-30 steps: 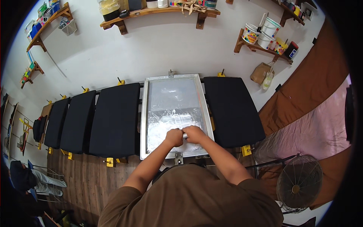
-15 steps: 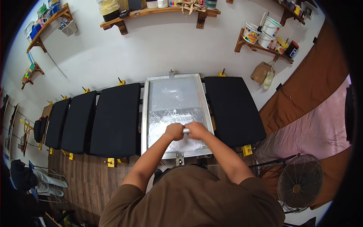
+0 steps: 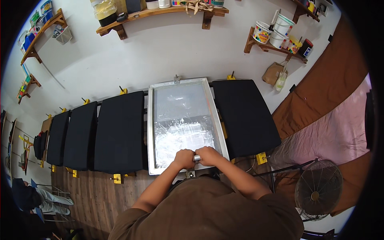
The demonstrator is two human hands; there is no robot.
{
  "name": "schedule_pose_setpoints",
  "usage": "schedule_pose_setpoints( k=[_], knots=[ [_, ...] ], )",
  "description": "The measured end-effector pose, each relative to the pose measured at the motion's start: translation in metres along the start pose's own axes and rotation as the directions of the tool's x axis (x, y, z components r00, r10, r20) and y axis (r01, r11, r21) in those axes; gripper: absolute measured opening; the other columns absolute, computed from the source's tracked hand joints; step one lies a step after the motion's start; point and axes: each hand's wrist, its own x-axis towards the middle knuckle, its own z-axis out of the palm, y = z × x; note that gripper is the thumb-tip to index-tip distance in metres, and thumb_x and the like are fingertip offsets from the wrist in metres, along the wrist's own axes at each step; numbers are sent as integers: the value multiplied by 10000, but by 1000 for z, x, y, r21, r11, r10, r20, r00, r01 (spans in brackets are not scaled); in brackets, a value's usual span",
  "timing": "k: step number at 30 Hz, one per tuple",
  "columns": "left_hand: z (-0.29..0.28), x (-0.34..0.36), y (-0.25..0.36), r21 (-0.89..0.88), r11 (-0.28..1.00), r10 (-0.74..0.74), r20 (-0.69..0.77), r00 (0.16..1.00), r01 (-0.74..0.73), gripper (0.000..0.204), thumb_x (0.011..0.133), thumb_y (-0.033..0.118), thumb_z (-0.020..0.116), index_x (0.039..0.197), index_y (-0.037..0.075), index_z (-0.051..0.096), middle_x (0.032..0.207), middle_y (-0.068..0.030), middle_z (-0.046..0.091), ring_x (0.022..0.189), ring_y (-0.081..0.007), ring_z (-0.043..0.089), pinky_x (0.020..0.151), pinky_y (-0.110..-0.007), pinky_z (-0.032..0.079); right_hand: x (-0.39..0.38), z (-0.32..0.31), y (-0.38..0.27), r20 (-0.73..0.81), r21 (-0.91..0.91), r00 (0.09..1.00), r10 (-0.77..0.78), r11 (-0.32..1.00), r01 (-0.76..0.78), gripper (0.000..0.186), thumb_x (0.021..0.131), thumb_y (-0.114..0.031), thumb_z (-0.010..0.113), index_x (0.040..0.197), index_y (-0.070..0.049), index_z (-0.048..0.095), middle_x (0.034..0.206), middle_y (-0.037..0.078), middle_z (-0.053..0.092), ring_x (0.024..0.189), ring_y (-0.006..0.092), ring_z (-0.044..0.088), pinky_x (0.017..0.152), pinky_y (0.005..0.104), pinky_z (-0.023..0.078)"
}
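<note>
A silver-framed printing screen (image 3: 151, 132) lies in front of me, with pale grey mesh in its far half and a shiny, wet-looking whitish layer in its near half. My left hand (image 3: 184, 159) and my right hand (image 3: 209, 156) are closed side by side at the screen's near end. Between them shows the metallic bar of a squeegee (image 3: 196, 158); the fists hide most of it, and its blade is out of sight. A metal clamp (image 3: 190, 173) sits at the near edge of the frame.
Black-covered printing boards (image 3: 121, 132) line up to the left, and another black board (image 3: 245, 116) stands to the right. Yellow clamps (image 3: 117, 179) mark their ends. A fan (image 3: 318, 191) is at lower right. A person (image 3: 25, 195) is at far left. Wall shelves (image 3: 162, 13) hold tubs.
Both hands have drawn the squeegee toward me, from over the shiny near half to the screen's near edge. More of the shiny layer is uncovered. The whole view has shifted slightly.
</note>
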Motion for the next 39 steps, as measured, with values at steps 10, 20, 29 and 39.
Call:
schedule_pose_setpoints(
  k=[10, 20, 29, 39],
  knots=[
    [-5, 28, -19, -55, 997, -48, 133, 990, 56, 283, 724, 258, 663, 922, 84, 764, 935, -189, 744, 889, -348, 726, 806, -432, 579, 28, -14, 7, 180, -40, 983, 24, 999, -18, 357, 734, -173, 729, 1071, -58, 703, 968, 214, 717, 935, 388, 696, 838, 460, 558],
    [-49, 49, -8, 76, 997, -23, 156, 987, 11, 317, 762, 209, 638, 1038, 104, 754, 1038, -201, 732, 990, -351, 713, 854, -448, 576, 37, -47, 12, 35, -3, 998, -43, 999, 44, 390, 713, -133, 719, 1093, -47, 699, 941, 228, 708, 904, 403, 686, 834, 464, 549],
    [5, 55, -20, 108, 993, 81, -252, 964, -55, 168, 706, 85, 692, 866, 39, 714, 967, -179, 679, 878, -332, 699, 752, -424, 585, 41, -12, 28, -178, -82, 980, -93, 993, 80, 296, 715, -21, 688, 999, -36, 608, 996, 165, 674, 968, 387, 651, 842, 487, 536],
    [-23, 37, -12, 60, 998, -21, 131, 991, 13, 290, 725, 203, 665, 959, 59, 758, 982, -220, 733, 936, -365, 722, 813, -440, 590, 32, -36, 10, 143, -10, 984, -101, 995, 104, 376, 715, -118, 710, 1080, -29, 701, 963, 228, 705, 938, 412, 673, 845, 460, 543]
  ],
)
